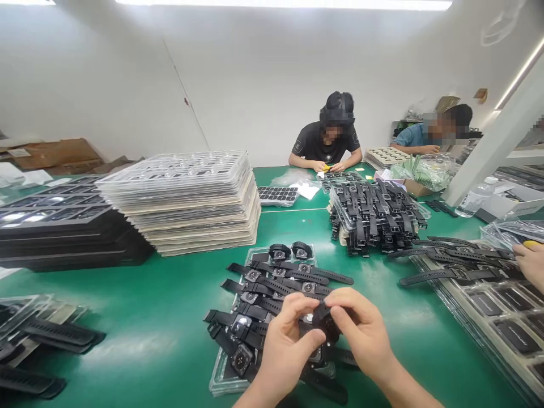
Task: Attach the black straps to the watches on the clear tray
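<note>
Step in hand, as judged: working on a single black watch (325, 324) at close range, above the near end of the clear tray (220, 386). Left hand (284, 342): thumb and forefinger closed on the left side of the watch, remaining fingers curled under. Right hand (366, 331): fingertips pinched on the right side and upper edge of the same watch, knuckles raised. Both grips closed, no gap visible between fingers and watch. Exact part being pressed or fitted hidden behind the fingers; cannot tell. Directly below and beyond the hands: rows of strapped watches (278, 276) laid across the tray, backs up, straps extended to both sides, on the green table (170, 340). Further back: stack of clear trays (182, 192), stack of black trays (63, 229), heap of watches (374, 218). At the right edge: a co-worker's hand (529, 263) over another row of watches, well apart from the work. For any following move, as judged: keep a firm two-sided pinch, keep the watch level, avoid snagging the straps lying underneath.
</note>
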A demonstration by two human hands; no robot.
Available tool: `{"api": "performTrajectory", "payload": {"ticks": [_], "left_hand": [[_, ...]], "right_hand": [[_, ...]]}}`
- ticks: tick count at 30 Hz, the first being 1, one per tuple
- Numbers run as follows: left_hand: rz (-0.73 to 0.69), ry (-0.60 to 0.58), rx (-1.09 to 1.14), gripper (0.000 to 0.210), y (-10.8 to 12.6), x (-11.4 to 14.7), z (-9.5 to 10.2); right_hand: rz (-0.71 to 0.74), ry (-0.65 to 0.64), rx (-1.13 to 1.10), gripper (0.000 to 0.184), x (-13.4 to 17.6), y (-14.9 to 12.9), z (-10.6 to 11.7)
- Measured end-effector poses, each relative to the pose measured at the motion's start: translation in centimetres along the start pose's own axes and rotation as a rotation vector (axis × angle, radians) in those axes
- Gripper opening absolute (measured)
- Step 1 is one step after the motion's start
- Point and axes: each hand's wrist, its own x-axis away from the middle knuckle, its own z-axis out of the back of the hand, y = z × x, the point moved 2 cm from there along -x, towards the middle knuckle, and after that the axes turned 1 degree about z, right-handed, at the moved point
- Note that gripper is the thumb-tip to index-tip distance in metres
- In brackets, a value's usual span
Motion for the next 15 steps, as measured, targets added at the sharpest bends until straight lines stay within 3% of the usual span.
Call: {"api": "performTrajectory", "payload": {"ticks": [3,9,12,15], "left_hand": [[-0.001,0.042,-0.040,0.030,-0.2,-0.2,0.2],[-0.063,0.061,-0.140,0.025,-1.9,-1.0,1.4],[-0.074,0.046,-0.206,0.028,-2.6,-1.1,1.9],[-0.139,0.005,-0.302,0.027,-2.3,-1.2,2.4]], "right_hand": [[0.048,-0.047,0.013,0.013,-0.6,-0.5,-0.3],[0.009,-0.152,0.073,0.018,-1.3,-1.0,-0.6],[-0.027,-0.107,0.082,0.018,-1.4,-1.0,-0.7],[-0.197,-0.035,-0.032,0.024,-1.5,-0.3,-0.6]]}}
